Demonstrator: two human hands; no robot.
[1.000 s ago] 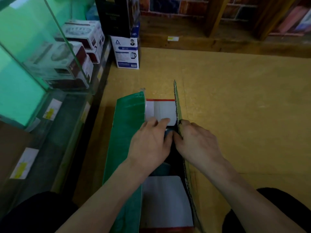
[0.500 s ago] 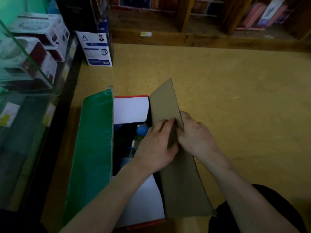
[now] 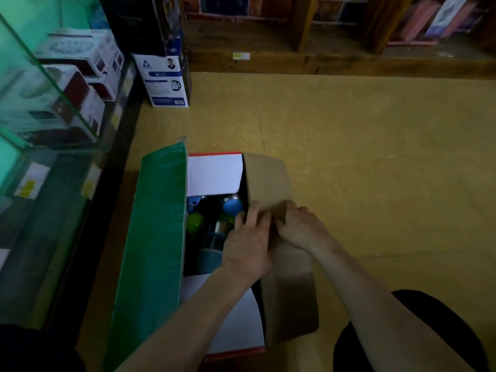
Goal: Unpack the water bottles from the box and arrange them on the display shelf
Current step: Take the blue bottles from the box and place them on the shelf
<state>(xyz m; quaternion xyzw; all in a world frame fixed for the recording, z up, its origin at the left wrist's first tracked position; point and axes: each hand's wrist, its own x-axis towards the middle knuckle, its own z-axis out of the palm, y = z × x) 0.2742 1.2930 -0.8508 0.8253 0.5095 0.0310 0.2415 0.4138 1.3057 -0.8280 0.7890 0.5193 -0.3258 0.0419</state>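
Head view: left hand [image 3: 248, 237] and right hand [image 3: 303, 229] fingers clamp the box [image 3: 158, 237] flap [image 3: 268, 178]; kettle carton [image 3: 166, 81] print illegible.

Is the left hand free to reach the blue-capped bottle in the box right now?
Probably yes, once it lets go. The left hand holds the brown flap folded outward, right beside the blue-capped bottle; nothing covers its cap.

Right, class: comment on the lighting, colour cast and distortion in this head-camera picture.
Head view: dim overall; the box interior is near black around the blue cap; green cast over the glass cabinet; wide-angle distortion slightly bows the wooden ledge.
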